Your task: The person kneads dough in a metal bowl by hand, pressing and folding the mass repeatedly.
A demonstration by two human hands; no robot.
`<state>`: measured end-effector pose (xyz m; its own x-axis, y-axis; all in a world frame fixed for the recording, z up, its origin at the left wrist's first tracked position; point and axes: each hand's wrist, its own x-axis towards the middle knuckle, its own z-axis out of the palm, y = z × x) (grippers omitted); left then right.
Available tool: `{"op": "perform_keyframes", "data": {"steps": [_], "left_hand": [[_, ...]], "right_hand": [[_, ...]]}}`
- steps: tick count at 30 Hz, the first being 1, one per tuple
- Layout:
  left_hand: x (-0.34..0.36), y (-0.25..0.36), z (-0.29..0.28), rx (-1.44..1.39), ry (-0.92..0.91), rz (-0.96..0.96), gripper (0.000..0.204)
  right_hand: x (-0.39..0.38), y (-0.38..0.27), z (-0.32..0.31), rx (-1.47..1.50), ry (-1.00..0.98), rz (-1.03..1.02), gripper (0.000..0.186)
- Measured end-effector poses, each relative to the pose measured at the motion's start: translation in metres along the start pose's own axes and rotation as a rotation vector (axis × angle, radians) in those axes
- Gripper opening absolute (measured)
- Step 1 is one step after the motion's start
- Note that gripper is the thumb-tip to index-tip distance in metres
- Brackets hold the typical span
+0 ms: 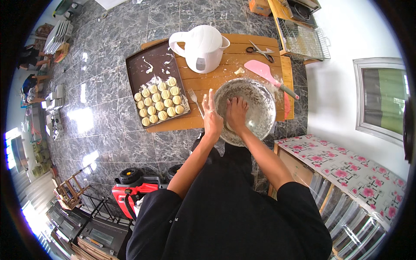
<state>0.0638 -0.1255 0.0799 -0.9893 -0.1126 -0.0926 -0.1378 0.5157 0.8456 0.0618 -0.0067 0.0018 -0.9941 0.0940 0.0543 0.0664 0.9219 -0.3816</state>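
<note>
My left hand [212, 120] is at the left rim of a metal mixing bowl [269, 108], its fingers stretched out and dusted with flour or dough. Inside the bowl, my right hand [236, 114] presses palm down, with curled fingers on what looks like pale dough [229, 126], mostly hidden beneath it. White residue coats the bowl's inner wall. A fork [194, 98] lies just left of my left hand. Farther left, a dark baking tray [135, 73] bears several rows of round, ridged pale dough pieces [159, 105], with loose flour and scraps behind them.
A white electric kettle [204, 47] stands behind the bowl on the low wooden table [190, 125]. Scissors [260, 52] and a pink spatula [264, 73] lie at the right, near a small dough scrap [239, 70]. A flower-patterned cabinet [338, 167] and a red ride-on toy [130, 197] flank me.
</note>
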Motion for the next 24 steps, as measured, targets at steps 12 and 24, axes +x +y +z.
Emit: {"op": "perform_keyframes", "data": {"steps": [12, 24], "left_hand": [[0.014, 0.003, 0.003, -0.098, -0.008, -0.052, 0.086], [0.023, 0.012, 0.0, 0.023, -0.043, 0.032, 0.091]], "right_hand": [[0.013, 0.001, 0.007, -0.034, 0.146, 0.006, 0.056], [-0.012, -0.004, -0.095, 0.278, -0.755, 0.399, 0.036]]}}
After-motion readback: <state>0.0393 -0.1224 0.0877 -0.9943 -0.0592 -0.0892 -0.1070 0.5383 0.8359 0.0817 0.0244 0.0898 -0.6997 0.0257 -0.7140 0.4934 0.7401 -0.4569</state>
